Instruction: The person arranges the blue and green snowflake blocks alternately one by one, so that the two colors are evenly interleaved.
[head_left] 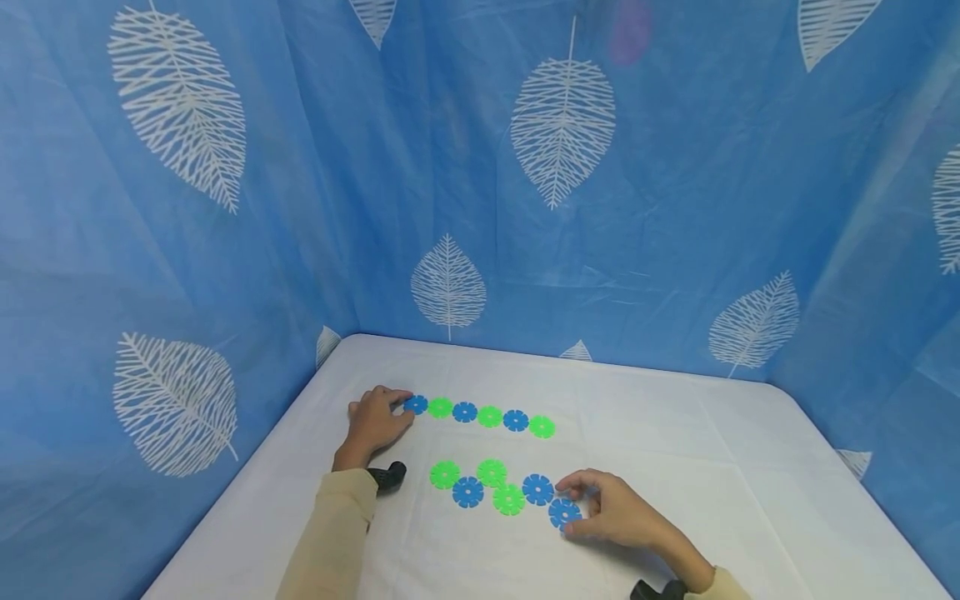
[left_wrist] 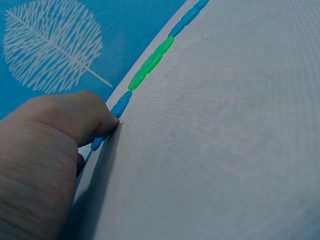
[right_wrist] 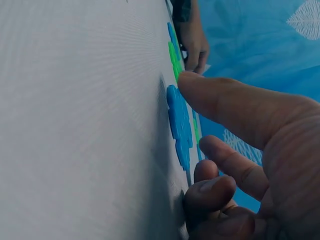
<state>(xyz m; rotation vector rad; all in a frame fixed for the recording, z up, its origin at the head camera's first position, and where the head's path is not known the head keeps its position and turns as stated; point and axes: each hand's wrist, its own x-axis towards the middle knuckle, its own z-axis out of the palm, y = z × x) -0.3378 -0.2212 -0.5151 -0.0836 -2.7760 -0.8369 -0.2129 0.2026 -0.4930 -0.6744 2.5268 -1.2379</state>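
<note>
In the head view my left hand (head_left: 377,423) pinches a blue notched plastic disc (head_left: 416,405) at the left end of the far row. Its thumb and forefinger lie at the disc's edges; in the left wrist view the thumb (left_wrist: 112,120) covers part of that blue disc (left_wrist: 121,103). My right hand (head_left: 618,510) is around the nearest blue disc (head_left: 562,513), forefinger at the far side and thumb at the near side. In the right wrist view that blue disc (right_wrist: 180,122) lies beside spread fingers; whether they touch it, I cannot tell.
The far row alternates blue and green discs, ending in a green disc (head_left: 542,427). Nearer lies a staggered group with green discs (head_left: 445,475) and blue discs (head_left: 468,492). A white cloth covers the table (head_left: 675,433). Blue leaf-print curtains (head_left: 637,250) stand behind and at both sides.
</note>
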